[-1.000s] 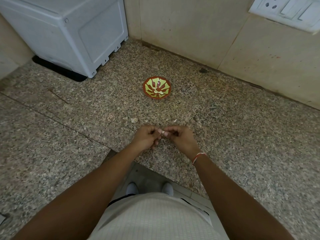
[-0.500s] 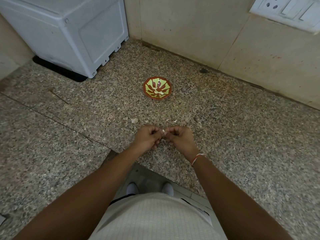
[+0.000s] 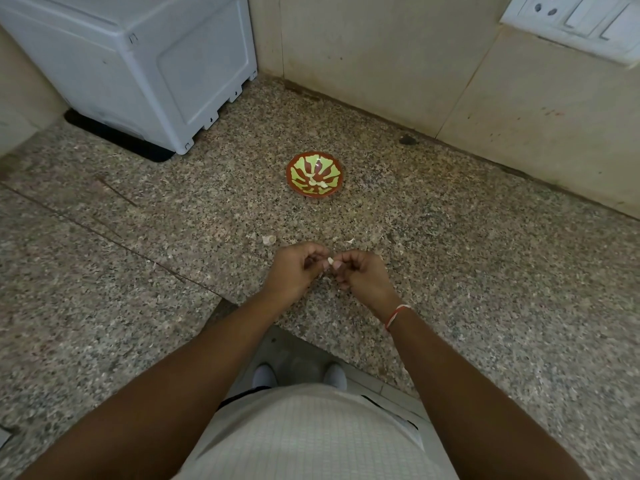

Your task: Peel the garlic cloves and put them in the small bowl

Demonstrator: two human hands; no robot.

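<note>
A small white garlic clove (image 3: 330, 261) shows between my two hands over the granite counter. My left hand (image 3: 294, 271) and my right hand (image 3: 362, 275) both pinch it with curled fingers, fingertips meeting. Farther back stands the small bowl (image 3: 314, 178), red-brown with a green pattern, holding a few pale peeled cloves (image 3: 317, 181). The bowl is well apart from my hands. Another garlic piece (image 3: 269, 240) lies on the counter just beyond my left hand.
A white appliance (image 3: 138, 64) stands at the back left on a black mat. A tiled wall (image 3: 415, 64) with a switch panel (image 3: 581, 19) runs behind the bowl. Bits of garlic skin (image 3: 350, 241) lie on the counter. The counter's front edge is near my body.
My hands have stayed in the same spot, with only small finger movements on the clove. The bowl has not moved.
</note>
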